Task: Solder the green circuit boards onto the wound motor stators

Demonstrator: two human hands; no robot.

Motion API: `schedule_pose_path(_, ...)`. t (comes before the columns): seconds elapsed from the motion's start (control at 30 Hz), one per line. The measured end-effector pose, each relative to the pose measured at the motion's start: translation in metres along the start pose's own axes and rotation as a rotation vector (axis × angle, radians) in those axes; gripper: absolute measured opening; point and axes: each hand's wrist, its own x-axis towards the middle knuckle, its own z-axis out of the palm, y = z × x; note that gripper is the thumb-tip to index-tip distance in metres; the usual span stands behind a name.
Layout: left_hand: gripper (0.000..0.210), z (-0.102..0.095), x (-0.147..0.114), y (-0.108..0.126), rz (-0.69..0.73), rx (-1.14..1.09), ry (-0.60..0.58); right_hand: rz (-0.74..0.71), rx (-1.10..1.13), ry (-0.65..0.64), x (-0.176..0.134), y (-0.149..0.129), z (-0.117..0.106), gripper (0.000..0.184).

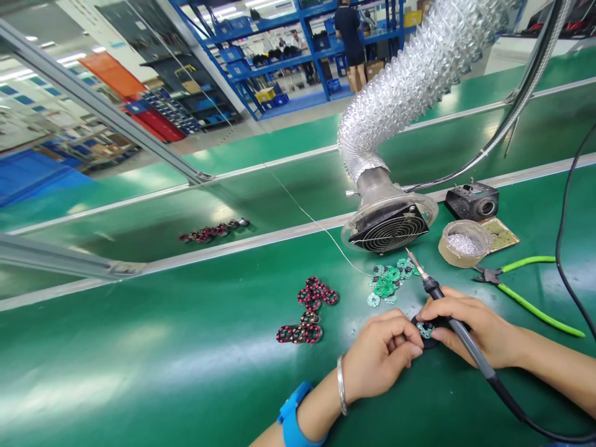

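Gripping a black ring (431, 344) with the left hand (384, 351), fingertips drawn together on its edge, in front of the fan (393, 230). Steadying a small round board (424, 330) at the ring with thumb and index finger of the right hand (475, 323); cannot tell whether seated inside or on top. Holding a soldering iron (460, 338) across the same right hand, with its tip directed toward the fan. Lying just in front of the fan, in a loose heap: green boards (385, 285). Running to this heap from left of the fan: a thin wire (327, 233). Lying to the front left of the fan, in two clusters: red-and-black coils (311, 297). Standing right of the fan: a tub (451, 256) of shiny bits, near a black block (465, 203). Lying farther to the front right of the fan, with handles spread: green-handled pliers (491, 275). Rising behind the fan: a silver hose (395, 118).
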Motion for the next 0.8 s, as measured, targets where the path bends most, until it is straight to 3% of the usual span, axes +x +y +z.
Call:
schedule_pose_path(0.13,0.008,-0.008,-0.008,0.002,0.260,0.152,0.041,-0.006,-0.003,0.000,0.001,0.001,0.000,0.031)
schedule_pose_path(0.17,0.004,-0.008,-0.009,0.000,0.288,0.200,0.074,-0.005,-0.004,0.000,0.001,0.001,0.000,0.030)
schedule_pose_path(0.3,0.019,-0.003,-0.009,-0.007,0.379,0.523,0.154,-0.005,-0.007,0.001,0.001,0.001,0.001,0.029)
schedule_pose_path(0.37,0.010,0.002,-0.007,-0.009,0.415,0.630,0.180,-0.007,-0.005,0.004,0.000,0.001,0.001,0.030)
schedule_pose_path(0.43,0.004,0.003,-0.005,-0.010,0.429,0.678,0.187,-0.002,-0.003,0.004,0.000,0.001,0.002,0.029)
schedule_pose_path(0.6,0.013,-0.010,-0.004,-0.010,0.393,0.801,0.181,0.008,-0.005,-0.008,0.002,-0.001,0.001,0.028)
schedule_pose_path(0.8,0.016,-0.016,-0.008,-0.007,0.366,0.778,0.366,0.003,-0.005,-0.013,0.002,-0.001,0.000,0.027)
